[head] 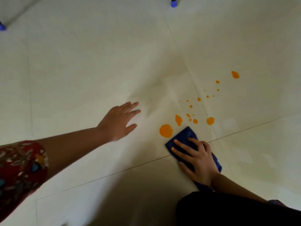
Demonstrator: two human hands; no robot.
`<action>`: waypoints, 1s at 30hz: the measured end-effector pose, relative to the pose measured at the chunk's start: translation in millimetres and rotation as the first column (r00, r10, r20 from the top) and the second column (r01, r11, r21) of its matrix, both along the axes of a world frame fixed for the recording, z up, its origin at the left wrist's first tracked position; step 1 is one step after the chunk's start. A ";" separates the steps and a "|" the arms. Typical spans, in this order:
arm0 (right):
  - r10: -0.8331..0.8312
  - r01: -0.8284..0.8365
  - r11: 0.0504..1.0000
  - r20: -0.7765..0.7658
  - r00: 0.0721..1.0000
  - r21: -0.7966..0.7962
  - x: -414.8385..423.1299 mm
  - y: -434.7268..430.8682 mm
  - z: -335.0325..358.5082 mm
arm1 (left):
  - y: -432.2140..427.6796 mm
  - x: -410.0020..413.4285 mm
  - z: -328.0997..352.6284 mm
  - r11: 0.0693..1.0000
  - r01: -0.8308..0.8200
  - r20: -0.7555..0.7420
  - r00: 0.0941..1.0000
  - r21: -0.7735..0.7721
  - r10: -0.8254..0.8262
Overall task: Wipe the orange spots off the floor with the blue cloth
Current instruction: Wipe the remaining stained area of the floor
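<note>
In the head view, the pale tiled floor [81, 70] fills almost the whole frame, crossed by thin dark grout lines. The orange spots [166, 130] lie in the right half, a little below the middle: one large round spot, a drop-shaped one just above it to the right, another round one further right on a grout line, and many small dots going up toward one last bigger spot in the upper right.

The blue cloth [187, 135] is folded and lies flat on the floor, in the lower right part of the frame. Its upper corner is just beside the large round spot; I cannot tell if it already touches it. The right hand [197, 159] presses down on the cloth with the fingers spread, so the grip is not clenched but flat, holding the cloth under the palm. The left hand [118, 122] is released, fingers extended, near the floor left of the spots and holding nothing; whether it rests on the tile I cannot say. A red patterned sleeve [21, 173] shows at the lower left. Two blue furniture feet [174, 3] stand at the top edge and the upper left edge.

I judge the cloth is soft, light and easily bunched, so a flat palm on its middle should keep it spread. The spots look wet and thick, so they may smear on this smooth floor.
</note>
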State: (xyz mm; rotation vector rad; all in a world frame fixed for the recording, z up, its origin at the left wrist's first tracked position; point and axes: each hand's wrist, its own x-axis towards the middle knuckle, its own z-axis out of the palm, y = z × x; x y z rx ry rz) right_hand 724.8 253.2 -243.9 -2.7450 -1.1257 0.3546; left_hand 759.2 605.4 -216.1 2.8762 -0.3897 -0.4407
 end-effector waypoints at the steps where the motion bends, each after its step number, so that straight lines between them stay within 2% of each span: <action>1: 0.085 -0.085 0.996 0.015 0.996 0.029 -4.5 6.1 -2.2 | -5.4 0.6 -6.2 0.998 -0.057 -0.044 0.997 0.007 0.058; 3: 0.267 -0.267 0.963 0.017 0.964 0.046 -10.2 23.6 -6.5 | -23.6 -2.6 -20.0 0.979 -0.197 -0.133 0.973 -0.046 0.189; 5: 0.372 -0.372 0.928 0.010 0.928 0.020 -0.6 50.4 -14.4 | -40.8 -11.9 -31.0 0.945 -0.301 -0.114 0.951 -0.129 0.288; 6: 0.374 -0.374 0.927 0.035 0.927 0.010 10.1 66.8 -16.5 | -45.7 -16.4 -33.9 0.929 -0.339 -0.076 0.941 -0.149 0.331; 8: 0.263 -0.264 0.965 0.063 0.963 0.008 46.2 80.3 -19.9 | -53.9 -19.2 -38.2 0.899 -0.409 -0.006 0.911 -0.157 0.413; 10: 0.071 -0.073 0.997 0.087 0.994 0.022 72.7 65.1 -20.6 | -58.3 -20.4 -40.1 0.884 -0.442 0.038 0.891 -0.153 0.452; 12: -0.007 0.001 0.998 0.101 0.995 0.057 63.9 36.0 -20.5 | -63.4 -20.9 -43.5 0.869 -0.477 0.068 0.870 -0.135 0.488; 16: 0.217 -0.226 0.971 0.104 0.971 0.080 5.5 31.3 -21.0 | -67.5 -21.2 -47.7 0.858 -0.499 0.117 0.851 -0.123 0.512; 19: 0.353 -0.356 0.928 0.048 0.934 0.108 37.3 75.7 -23.4 | -65.1 -21.3 -47.5 0.823 -0.511 0.115 0.828 -0.248 0.549; 21: 0.257 -0.264 0.959 0.075 0.964 0.105 81.1 93.2 -24.3 | -64.7 -23.4 -43.9 0.728 -0.569 0.090 0.761 -0.383 0.643; 23: 0.008 -0.019 0.996 0.117 0.993 0.092 119.2 82.6 -24.1 | -65.6 -29.1 -41.6 0.649 -0.624 0.054 0.701 -0.435 0.711; 25: -0.207 0.196 0.976 0.123 0.971 0.096 119.1 54.6 -22.9 | -69.3 -36.4 -39.6 0.652 -0.649 0.051 0.693 -0.392 0.719; 26: -0.261 0.249 0.963 0.126 0.957 0.098 105.1 42.3 -22.4 | -71.5 -38.2 -40.1 0.663 -0.654 0.062 0.693 -0.365 0.718; 28: -0.222 0.215 0.974 0.125 0.967 0.067 62.2 30.5 -19.7 | -79.1 -33.7 -41.5 0.676 -0.662 0.092 0.689 -0.324 0.719; 30: -0.037 0.033 0.999 0.108 0.993 0.034 31.6 35.9 -22.4 | -93.9 -23.6 -42.4 0.704 -0.643 0.101 0.713 -0.301 0.694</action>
